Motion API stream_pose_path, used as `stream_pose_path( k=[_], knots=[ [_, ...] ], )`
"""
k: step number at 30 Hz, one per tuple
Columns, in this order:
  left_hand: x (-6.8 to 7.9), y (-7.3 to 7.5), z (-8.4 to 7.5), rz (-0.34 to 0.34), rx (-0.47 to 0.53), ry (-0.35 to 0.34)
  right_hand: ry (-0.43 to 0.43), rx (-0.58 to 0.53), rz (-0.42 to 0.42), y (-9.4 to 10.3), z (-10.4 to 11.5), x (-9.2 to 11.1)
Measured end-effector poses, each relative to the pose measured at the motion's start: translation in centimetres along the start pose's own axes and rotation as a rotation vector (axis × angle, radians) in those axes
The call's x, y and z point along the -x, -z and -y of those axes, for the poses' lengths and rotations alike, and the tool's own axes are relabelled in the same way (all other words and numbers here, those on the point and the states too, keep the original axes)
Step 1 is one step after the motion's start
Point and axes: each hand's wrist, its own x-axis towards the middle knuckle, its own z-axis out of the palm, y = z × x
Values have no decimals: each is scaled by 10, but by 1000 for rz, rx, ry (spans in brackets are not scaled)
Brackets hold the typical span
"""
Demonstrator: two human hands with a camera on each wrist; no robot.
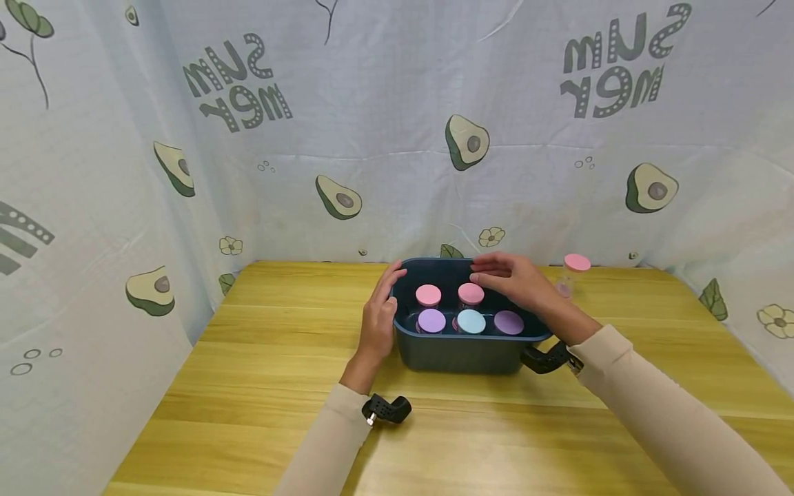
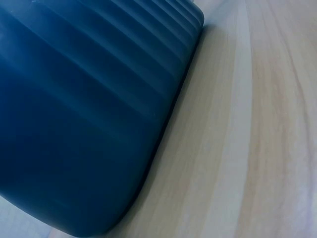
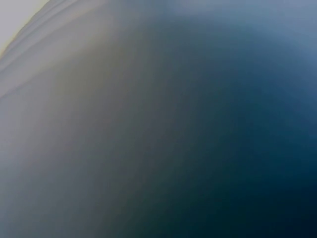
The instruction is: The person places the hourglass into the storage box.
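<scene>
A dark blue bin with rounded corners stands on the table, holding several small jars. Pink lids top two in its back row; in front are a purple lid, a light blue lid and a darker purple lid. My left hand rests against the bin's left end, fingers extended up past the rim. Over the back right part reaches my right hand, thumb and fingers apart, thumb close above the right pink lid. The left wrist view shows the bin's ribbed outer wall.
Behind the right forearm, a clear jar with a pink lid stands near the table's back edge. A printed cloth hangs behind the wooden table and along its sides. The right wrist view is mostly a dark blue blur.
</scene>
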Motion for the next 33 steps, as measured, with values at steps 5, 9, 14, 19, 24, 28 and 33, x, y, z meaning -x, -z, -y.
stream_pose_path(
  k=[5,9,14,19,24,28,33],
  knots=[
    [0,1,1,0,-6,9,3,-25,-44,1,0,1],
    [0,1,1,-2,-9,5,7,-41,-73,1,1,3],
    [1,2,2,-7,1,-18,19,-54,-104,3,0,6],
    [1,1,2,-1,6,-18,68,-37,-147,9,-3,11],
    [0,-1,2,0,0,-10,68,1,-192,17,-7,16],
    [-1,-1,1,-3,-6,-6,60,-5,-219,23,-10,17],
    [-1,-1,0,-4,-14,8,52,-24,-231,29,-17,20]
  ],
)
